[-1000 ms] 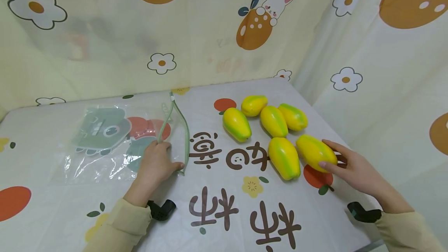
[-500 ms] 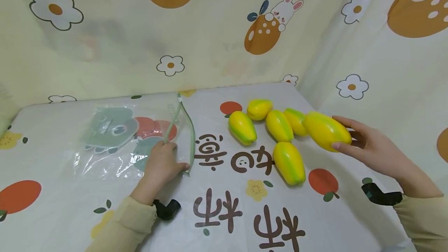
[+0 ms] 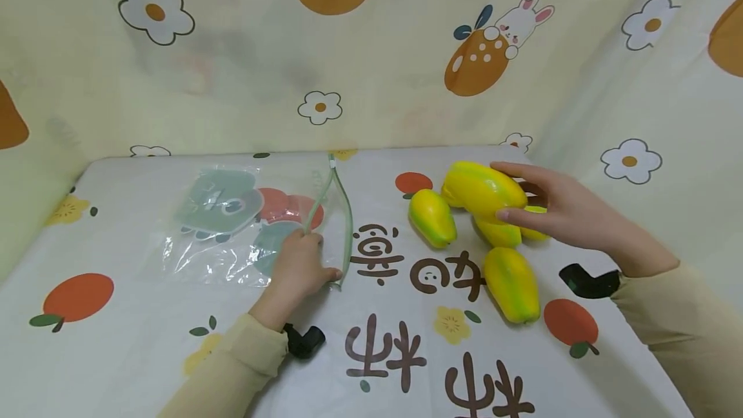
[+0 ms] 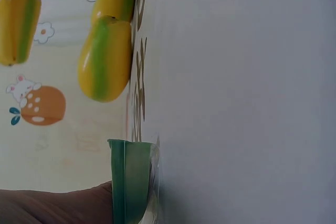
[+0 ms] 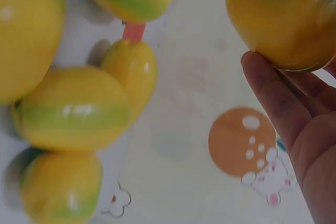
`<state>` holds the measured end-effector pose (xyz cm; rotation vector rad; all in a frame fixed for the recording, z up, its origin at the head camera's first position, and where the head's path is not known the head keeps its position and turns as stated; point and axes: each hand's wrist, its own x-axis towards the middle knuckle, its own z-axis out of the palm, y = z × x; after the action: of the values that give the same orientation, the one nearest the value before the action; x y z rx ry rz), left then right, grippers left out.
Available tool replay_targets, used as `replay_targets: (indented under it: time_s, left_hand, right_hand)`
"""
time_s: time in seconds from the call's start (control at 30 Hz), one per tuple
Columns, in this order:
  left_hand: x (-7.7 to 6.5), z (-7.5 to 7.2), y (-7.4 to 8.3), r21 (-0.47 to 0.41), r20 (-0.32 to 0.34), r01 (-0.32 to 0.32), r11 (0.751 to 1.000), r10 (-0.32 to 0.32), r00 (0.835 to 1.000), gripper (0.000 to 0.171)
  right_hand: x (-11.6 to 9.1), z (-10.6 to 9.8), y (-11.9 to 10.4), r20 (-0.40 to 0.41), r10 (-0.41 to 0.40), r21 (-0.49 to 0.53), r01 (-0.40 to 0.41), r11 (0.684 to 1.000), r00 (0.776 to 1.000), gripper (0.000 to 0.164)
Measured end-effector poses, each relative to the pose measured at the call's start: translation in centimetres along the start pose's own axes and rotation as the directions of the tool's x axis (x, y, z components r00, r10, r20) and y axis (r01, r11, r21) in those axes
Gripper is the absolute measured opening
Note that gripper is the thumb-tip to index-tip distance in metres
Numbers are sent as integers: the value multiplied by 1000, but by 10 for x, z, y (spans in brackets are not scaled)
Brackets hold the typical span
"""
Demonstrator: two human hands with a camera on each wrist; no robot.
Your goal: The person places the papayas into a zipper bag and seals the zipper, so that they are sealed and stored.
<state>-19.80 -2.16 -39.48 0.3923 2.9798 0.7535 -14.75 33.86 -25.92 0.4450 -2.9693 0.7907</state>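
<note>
My right hand (image 3: 560,211) holds a yellow-green papaya (image 3: 484,186) between thumb and fingers, up over the other papayas. In the right wrist view this held papaya (image 5: 286,19) shows at the upper right, above the fingers. Beneath it, a papaya (image 3: 498,233) is partly covered, and one farther back is hidden in the head view. A papaya (image 3: 432,218) lies to the left and another papaya (image 3: 512,286) lies nearer. My left hand (image 3: 296,269) grips the mouth of a clear zip bag (image 3: 197,257), its green zip strip (image 4: 130,179) parted into two lines, lying flat.
A white printed tablecloth (image 3: 139,353) covers the table. Behind it hangs a cream curtain (image 3: 244,69) with flowers and a rabbit, and another stretch of curtain closes off the right side. Each wrist carries a black camera mount (image 3: 306,342).
My right hand has lifted the papaya from the near right of the group and carried it left, over the others. The left hand keeps its grip on the bag. The head view has shifted.
</note>
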Motion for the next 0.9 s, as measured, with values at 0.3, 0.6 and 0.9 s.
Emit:
replay_targets:
  time_s: [0.3,0.6,0.9]
  left_hand:
    - [4,7,0,-8,-16,5,1000,-5,1000,63]
    - [5,5,1,-25,-2,36,999,-36,999,64]
    - [6,5,-1,-23,-1,51,998,-51,999,67]
  right_hand:
    - [53,36,-17,146,-52,22,49,999,988,70]
    - [105,88,-29,231,-101,103,79,992,968,69]
    - [128,118,-37,279,-92,112,63,992,956,71]
